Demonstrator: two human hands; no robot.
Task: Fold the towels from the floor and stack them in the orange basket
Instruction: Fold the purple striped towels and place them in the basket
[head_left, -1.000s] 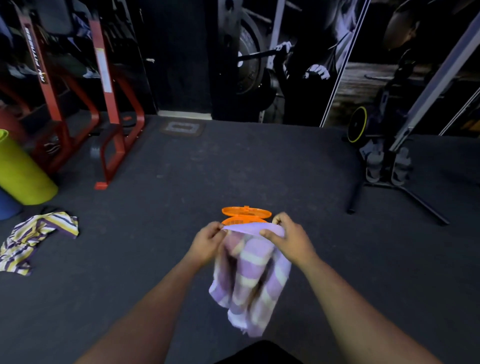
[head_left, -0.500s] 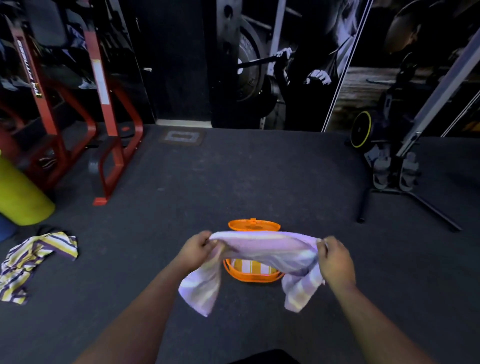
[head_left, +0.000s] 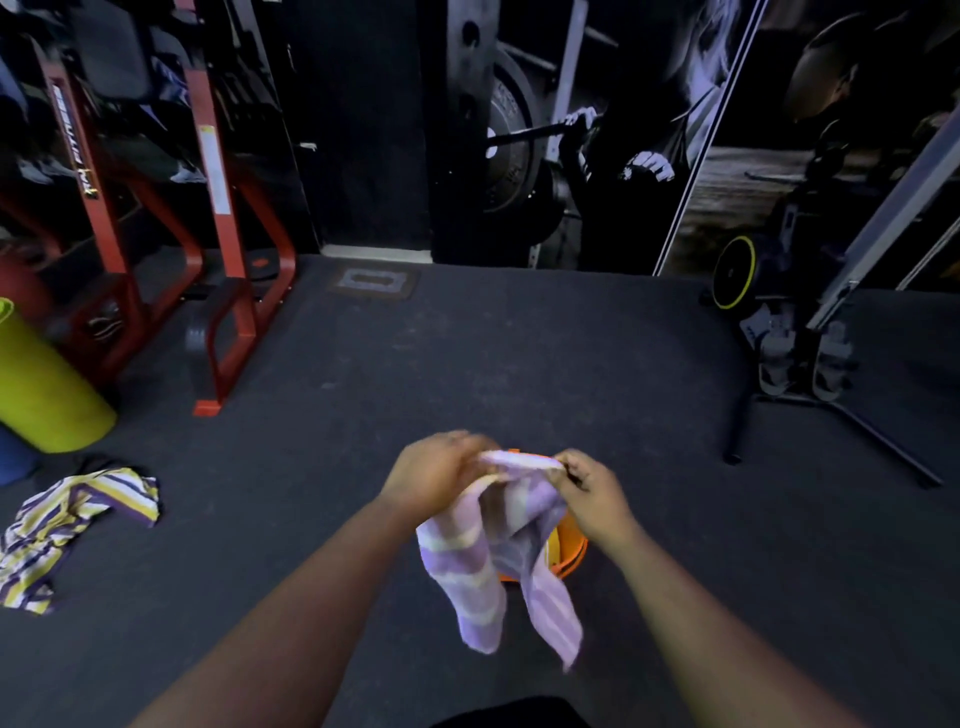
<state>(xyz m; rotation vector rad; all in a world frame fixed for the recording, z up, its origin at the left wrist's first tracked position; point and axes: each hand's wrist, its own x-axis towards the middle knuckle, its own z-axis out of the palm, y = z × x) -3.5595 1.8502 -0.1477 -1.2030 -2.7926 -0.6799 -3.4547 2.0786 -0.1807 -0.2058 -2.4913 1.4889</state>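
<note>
A purple and white striped towel (head_left: 488, 566) hangs folded over from both my hands above the floor. My left hand (head_left: 434, 470) pinches its top edge on the left, and my right hand (head_left: 589, 486) pinches the same edge on the right, the two hands close together. The orange basket (head_left: 569, 553) stands on the floor right behind the towel, mostly hidden by it; only its right wall shows. A second towel (head_left: 67, 525), striped yellow, purple and white, lies crumpled on the floor at the left.
A yellow-green roll (head_left: 41, 389) and a red steel rack (head_left: 218, 270) stand at the left. A machine with a black floor leg (head_left: 831, 415) is at the right. Dark carpet (head_left: 493, 353) stretches ahead to the wall.
My hands came back together after spreading the purple towel wide, so it now hangs doubled. The towel again covers most of the basket.
</note>
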